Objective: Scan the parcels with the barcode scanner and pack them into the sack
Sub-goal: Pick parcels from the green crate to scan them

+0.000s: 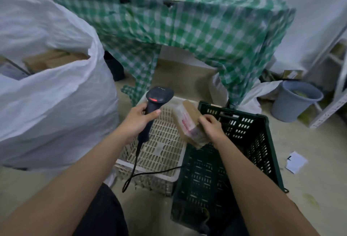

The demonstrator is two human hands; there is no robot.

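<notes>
My left hand (138, 120) grips the handle of a black barcode scanner (158, 96), whose red light glows and whose cable (139, 172) loops down over the crates. My right hand (212, 127) holds a small brown cardboard parcel (189, 121) with a taped label, tilted, just right of the scanner's head above the crates. A large white woven sack (56, 104) stands open at the left. Several brown parcels (50, 60) lie inside its mouth.
A white plastic crate (161, 151) and a dark green crate (234, 153) sit on the floor below my hands. Behind stands a table under a green checked cloth (187, 29). A grey bucket (294, 100), shelving (336, 85) and a paper scrap (296, 161) are at right.
</notes>
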